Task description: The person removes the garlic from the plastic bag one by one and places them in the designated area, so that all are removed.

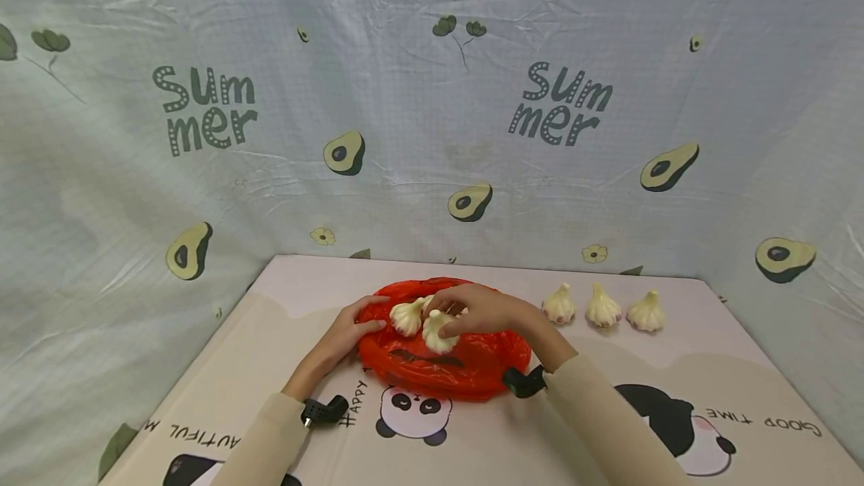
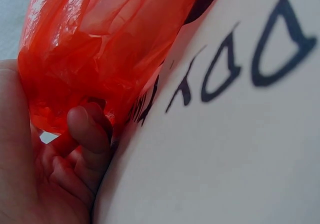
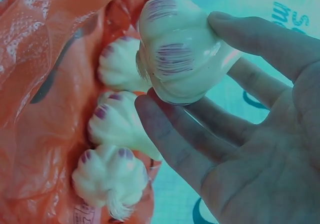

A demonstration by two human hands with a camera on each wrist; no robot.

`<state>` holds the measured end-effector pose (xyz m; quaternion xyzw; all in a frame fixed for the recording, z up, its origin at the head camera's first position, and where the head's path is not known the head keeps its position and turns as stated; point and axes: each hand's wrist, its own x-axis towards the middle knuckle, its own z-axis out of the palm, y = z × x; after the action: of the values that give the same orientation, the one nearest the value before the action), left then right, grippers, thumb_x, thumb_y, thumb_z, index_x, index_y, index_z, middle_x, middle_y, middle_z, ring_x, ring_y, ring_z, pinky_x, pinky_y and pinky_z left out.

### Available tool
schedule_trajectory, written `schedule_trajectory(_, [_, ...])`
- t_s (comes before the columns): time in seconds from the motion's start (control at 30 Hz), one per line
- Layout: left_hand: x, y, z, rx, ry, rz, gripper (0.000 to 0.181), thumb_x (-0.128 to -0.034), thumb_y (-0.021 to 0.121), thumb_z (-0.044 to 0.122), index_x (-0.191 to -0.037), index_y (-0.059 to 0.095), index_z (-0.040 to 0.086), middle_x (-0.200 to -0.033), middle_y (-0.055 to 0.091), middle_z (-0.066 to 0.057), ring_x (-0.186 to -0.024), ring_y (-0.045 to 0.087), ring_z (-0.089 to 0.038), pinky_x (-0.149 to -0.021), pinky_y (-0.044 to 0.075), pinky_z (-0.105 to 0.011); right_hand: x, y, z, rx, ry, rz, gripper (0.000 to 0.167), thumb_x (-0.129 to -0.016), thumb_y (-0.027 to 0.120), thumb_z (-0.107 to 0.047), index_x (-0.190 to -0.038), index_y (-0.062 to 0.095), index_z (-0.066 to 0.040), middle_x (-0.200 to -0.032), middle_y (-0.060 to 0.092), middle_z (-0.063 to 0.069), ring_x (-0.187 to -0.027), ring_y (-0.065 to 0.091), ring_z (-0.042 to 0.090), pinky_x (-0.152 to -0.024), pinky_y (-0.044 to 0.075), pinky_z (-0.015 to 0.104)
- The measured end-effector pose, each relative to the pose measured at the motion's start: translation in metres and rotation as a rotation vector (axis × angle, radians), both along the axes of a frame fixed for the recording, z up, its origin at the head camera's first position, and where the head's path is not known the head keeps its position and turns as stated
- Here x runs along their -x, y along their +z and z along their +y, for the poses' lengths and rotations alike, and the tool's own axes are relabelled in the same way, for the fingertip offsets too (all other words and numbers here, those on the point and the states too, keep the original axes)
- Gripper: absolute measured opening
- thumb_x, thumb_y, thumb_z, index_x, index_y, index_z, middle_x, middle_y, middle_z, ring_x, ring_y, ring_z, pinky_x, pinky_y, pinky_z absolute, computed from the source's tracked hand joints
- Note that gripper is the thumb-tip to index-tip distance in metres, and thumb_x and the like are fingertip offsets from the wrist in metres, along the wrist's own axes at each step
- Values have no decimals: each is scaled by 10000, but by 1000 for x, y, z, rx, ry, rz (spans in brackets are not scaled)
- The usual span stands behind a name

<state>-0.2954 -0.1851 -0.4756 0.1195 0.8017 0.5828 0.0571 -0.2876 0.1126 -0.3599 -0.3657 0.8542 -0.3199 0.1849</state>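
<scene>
A red plastic bag (image 1: 486, 366) lies spread on the table, its mouth facing up. At its left edge my left hand (image 1: 346, 330) grips the plastic; in the left wrist view its fingers (image 2: 87, 129) curl against the gathered red film. Over the bag, my right hand (image 1: 482, 307) holds a white garlic bulb (image 3: 185, 49) with purple streaks between thumb and fingertips. Several more bulbs rest on the red plastic below, among them one garlic bulb (image 3: 111, 176) with its root tuft showing. The head view shows another garlic bulb (image 1: 406, 318) beside the right fingers.
Three garlic bulbs stand in a row to the right of the bag: a left bulb (image 1: 559, 305), a middle bulb (image 1: 602, 308) and a right bulb (image 1: 646, 313). The pale table (image 1: 540, 441) carries panda prints. A printed curtain (image 1: 405, 96) encloses its back and sides.
</scene>
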Motion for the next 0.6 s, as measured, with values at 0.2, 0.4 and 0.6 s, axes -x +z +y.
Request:
schedule_trajectory(0.2, [-1,0,-1,-1,3,0,488,-988,631,180,-1468,548,158,-1614,430,-158,-1488,408,-412,-1181,421,-572,-9,6,12,46,-15,11,346,-926,710,-258,-1266,692,-201,-1288,679,-10,-1205,606,220,-1065,545,459])
schedule_trajectory(0.4, [-2,0,-1,-14,2,-8,488,-991,626,175,-1472,543,158,-1617,422,-162,-1483,412,-415,-1172,435,-563,-16,11,24,80,-28,40,362,-938,694,-268,-1287,678,-176,-1289,683,19,-1185,614,219,-1042,556,447])
schedule_trajectory(0.6, [0,-1,-1,-16,-4,5,486,-991,620,162,-1471,546,159,-1609,429,-166,-1468,427,-420,-1162,450,-552,-22,11,36,125,-56,37,356,-948,700,-290,-1292,679,-199,-1280,682,13,-1193,600,222,-1039,557,475])
